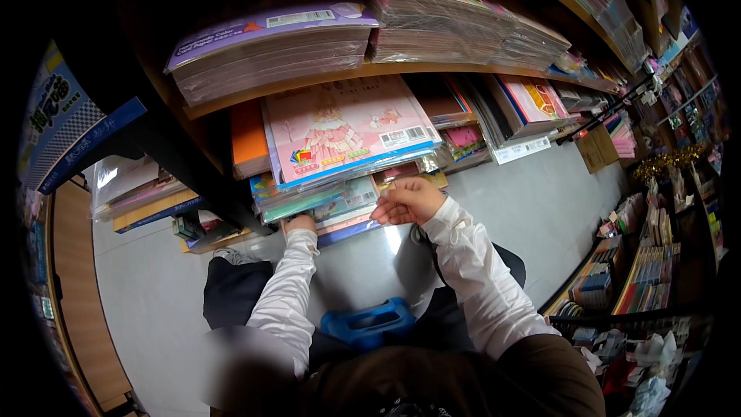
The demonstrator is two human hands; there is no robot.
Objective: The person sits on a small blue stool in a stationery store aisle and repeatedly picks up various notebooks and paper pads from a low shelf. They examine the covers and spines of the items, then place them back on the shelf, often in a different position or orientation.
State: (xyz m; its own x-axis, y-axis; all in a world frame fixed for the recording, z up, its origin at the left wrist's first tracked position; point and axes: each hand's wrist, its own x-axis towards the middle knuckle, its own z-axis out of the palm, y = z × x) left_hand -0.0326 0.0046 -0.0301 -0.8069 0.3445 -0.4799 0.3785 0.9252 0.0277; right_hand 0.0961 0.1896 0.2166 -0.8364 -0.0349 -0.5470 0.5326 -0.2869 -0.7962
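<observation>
Packaged paper pads lie stacked on a low shelf, topped by a pink pad with a doll-like figure (343, 127). Below it are thinner clear-wrapped packs (336, 202). My left hand (299, 224) reaches in at the lower left edge of these packs, its fingers hidden beneath or behind them. My right hand (409, 199) is at the front right of the packs, palm partly turned up, fingers loosely bent and slightly apart near their edge; I see nothing held in it.
An upper shelf (278, 81) bears purple packs (266, 50). An orange pack (245, 139) sits left of the pink pad. A blue plastic stool (367, 324) is between my legs on the grey floor (139, 278). Racks of stationery (648, 278) line the right, and a dark post (201, 193) stands left.
</observation>
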